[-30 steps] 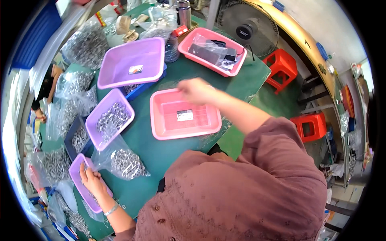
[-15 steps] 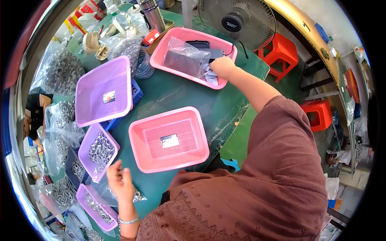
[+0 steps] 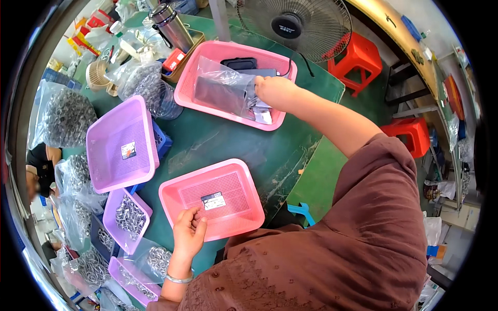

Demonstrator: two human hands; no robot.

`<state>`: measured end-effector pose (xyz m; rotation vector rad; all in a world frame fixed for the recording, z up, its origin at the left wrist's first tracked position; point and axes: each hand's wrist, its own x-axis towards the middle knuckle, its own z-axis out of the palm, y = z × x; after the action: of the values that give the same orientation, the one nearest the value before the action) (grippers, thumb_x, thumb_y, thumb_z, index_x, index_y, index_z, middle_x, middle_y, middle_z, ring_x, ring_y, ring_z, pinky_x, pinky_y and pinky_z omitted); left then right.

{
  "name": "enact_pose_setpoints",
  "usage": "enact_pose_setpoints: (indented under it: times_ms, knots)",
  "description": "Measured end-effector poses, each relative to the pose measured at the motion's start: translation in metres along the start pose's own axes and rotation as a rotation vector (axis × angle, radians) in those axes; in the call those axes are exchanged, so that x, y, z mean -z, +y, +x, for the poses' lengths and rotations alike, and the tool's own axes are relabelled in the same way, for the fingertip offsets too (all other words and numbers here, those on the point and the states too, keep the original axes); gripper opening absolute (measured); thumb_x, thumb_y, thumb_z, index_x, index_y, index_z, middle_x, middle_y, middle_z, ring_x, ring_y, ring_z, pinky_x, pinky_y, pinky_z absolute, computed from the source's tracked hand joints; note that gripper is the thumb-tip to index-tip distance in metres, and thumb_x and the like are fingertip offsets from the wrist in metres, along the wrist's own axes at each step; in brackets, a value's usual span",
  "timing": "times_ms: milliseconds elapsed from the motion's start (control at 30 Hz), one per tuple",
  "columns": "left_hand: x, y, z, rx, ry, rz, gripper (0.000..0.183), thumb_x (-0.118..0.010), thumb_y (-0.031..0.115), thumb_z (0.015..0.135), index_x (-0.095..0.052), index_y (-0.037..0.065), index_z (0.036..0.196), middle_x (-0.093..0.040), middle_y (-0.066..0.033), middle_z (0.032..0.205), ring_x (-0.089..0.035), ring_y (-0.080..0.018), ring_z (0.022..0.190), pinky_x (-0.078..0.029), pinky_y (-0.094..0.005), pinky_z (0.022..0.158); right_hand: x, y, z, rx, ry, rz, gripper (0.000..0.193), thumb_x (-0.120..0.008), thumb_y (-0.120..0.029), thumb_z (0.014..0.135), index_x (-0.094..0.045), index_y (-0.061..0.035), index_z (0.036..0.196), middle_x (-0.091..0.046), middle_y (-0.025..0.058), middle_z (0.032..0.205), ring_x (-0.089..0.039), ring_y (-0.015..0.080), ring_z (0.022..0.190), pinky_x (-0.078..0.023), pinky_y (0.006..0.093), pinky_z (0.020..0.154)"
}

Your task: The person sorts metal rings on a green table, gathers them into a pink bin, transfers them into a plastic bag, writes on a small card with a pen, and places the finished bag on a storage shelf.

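My right hand (image 3: pixel 276 93) is over the far pink basket (image 3: pixel 205 110), fingers pressed together at the edge of a clear plastic bag (image 3: pixel 220 93). What they pinch is hidden. Small silvery packets (image 3: pixel 262 114) lie just below that hand, and a dark flat device (image 3: pixel 267 72) with a cable and a black case (image 3: pixel 239 63) sit behind. My left hand (image 3: pixel 189 231) hovers at the near-left rim of the nearer pink basket (image 3: pixel 236 225). Its fingers curl loosely, thumb apart, with nothing seen in them. A white label (image 3: pixel 212 201) lies in this basket.
A purple basket (image 3: pixel 111 166) rests on a blue bin (image 3: pixel 165 140). Smaller purple trays (image 3: pixel 120 233) of metal rings and bags of metal parts (image 3: pixel 67 116) line the left. A thermos (image 3: pixel 174 26) and fan (image 3: pixel 290 26) stand behind; red stools (image 3: pixel 358 57) are at right.
My left hand has moved right, from beside the purple tray to the near pink basket's rim. The right hand has shifted slightly left within the far basket. The whole view has shifted.
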<state>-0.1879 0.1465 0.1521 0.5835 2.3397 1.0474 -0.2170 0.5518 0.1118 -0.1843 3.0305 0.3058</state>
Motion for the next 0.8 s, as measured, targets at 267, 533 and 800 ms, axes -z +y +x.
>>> enact_pose_setpoints:
  times_ms: [267,533,800]
  knots:
    - [-0.009,-0.003,0.016,-0.045,-0.086,-0.043,0.029,-0.063,0.002,0.08,-0.058,-0.003,0.107,-0.05,-0.0051,0.082,-0.047,-0.0089,0.064,-0.043,-0.0212,0.057,0.018,0.024,-0.015,-0.022,-0.136,0.354,0.045,-0.062,0.001,0.064,-0.06,-0.0076,0.107,-0.065,0.0166,0.087,-0.063,0.0348,0.082,-0.05,0.0418,0.072]
    - [-0.013,-0.009,0.011,-0.011,-0.111,-0.053,0.03,-0.065,0.003,0.079,-0.058,-0.003,0.108,-0.05,-0.006,0.083,-0.047,-0.0095,0.064,-0.043,-0.0221,0.057,0.006,-0.001,0.008,0.113,-0.388,0.546,0.049,-0.056,-0.004,0.06,-0.067,-0.0173,0.105,-0.067,0.012,0.088,-0.063,0.0309,0.085,-0.049,0.0392,0.07]
    - [-0.008,-0.012,-0.001,0.013,-0.088,-0.072,0.032,-0.064,0.005,0.08,-0.057,-0.004,0.11,-0.051,-0.0063,0.082,-0.046,-0.01,0.062,-0.043,-0.0228,0.057,0.012,0.031,-0.006,0.078,-0.256,0.799,0.031,-0.053,0.0,0.062,-0.067,-0.0073,0.088,-0.064,0.0124,0.076,-0.061,0.0302,0.075,-0.045,0.0412,0.066]
